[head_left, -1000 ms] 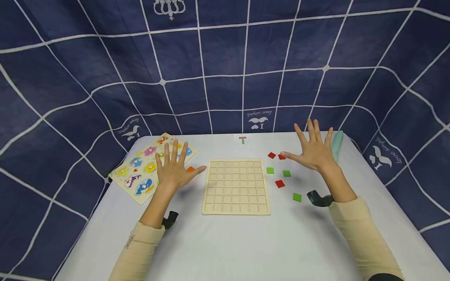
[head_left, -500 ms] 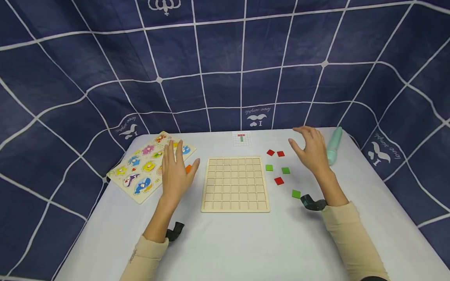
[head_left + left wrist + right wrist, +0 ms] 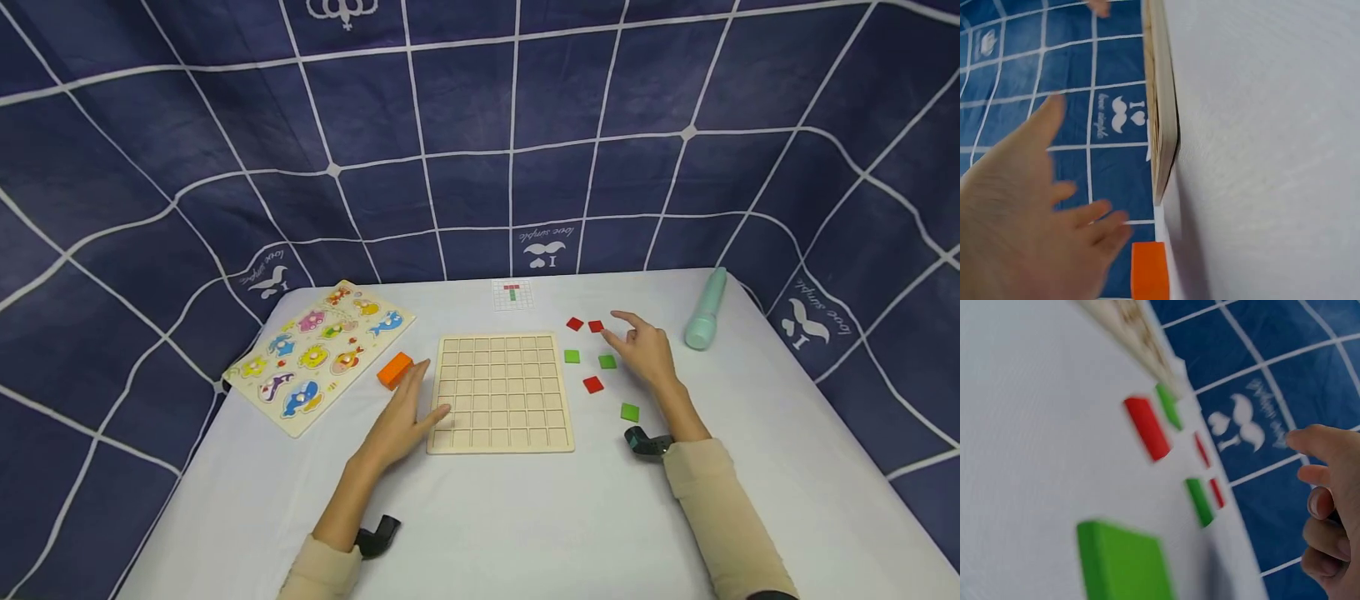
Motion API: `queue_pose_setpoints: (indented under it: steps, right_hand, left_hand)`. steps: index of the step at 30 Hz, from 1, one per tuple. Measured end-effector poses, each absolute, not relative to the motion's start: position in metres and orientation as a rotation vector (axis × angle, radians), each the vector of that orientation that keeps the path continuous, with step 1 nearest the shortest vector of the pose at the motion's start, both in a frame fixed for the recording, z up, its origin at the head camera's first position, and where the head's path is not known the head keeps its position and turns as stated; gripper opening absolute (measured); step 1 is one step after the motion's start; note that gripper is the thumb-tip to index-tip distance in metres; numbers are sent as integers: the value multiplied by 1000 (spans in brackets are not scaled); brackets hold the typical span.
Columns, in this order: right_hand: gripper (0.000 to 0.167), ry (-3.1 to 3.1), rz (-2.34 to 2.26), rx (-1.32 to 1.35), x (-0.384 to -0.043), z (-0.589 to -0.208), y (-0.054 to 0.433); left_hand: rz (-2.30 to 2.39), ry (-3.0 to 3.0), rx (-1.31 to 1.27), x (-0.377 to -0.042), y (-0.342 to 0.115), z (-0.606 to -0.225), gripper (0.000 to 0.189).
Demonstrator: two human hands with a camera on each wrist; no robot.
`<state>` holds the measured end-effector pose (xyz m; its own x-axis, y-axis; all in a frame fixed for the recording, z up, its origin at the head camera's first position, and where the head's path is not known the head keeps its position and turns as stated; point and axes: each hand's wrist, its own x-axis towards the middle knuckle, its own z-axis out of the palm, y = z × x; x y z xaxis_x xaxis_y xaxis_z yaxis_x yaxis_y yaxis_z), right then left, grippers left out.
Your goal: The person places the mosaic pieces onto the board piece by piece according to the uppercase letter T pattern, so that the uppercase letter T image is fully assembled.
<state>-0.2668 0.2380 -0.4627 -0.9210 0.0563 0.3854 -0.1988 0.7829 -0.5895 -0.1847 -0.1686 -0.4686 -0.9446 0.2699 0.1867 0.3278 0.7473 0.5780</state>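
A wooden grid board [image 3: 501, 392] lies mid-table, its square cells bare. My left hand [image 3: 396, 425] hovers at its left edge, fingers extended and thumb over the board, holding nothing. Beyond the fingertips lies an orange block [image 3: 394, 371]. To the right of the board are small square tiles, some red [image 3: 593, 385] and some green [image 3: 629, 412]. My right hand [image 3: 649, 357] is above the table just right of them, thumb and index finger apart near a far red tile [image 3: 596, 326]. In the right wrist view its other fingers [image 3: 1322, 537] are bent, with nothing held.
A puzzle board [image 3: 315, 357] with colourful animal pieces lies at the left. At the back is a small printed grid card [image 3: 512, 294] with a red and green T shape. A mint-green cylindrical object [image 3: 707, 310] lies at the back right. A dark blue curtain surrounds the table.
Both hands, spread wide at first, have come lower. The left moved toward the board's left edge, uncovering the orange block; the right moved toward the tiles, its fingers bending. Board and tiles stay put.
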Motion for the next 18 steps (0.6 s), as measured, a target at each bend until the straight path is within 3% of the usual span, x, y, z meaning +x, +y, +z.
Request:
queue_pose_setpoints:
  steps: [8,18]
  right_hand:
    - [61,-2823,981,110,-292,-493,248]
    - [61,-2932,904,189,-324,-495,254]
  left_hand:
    - [-1057,-3050,-672,-183,-178,-490,126]
    - [-983,-3078,-726,-183,-179,-498,125]
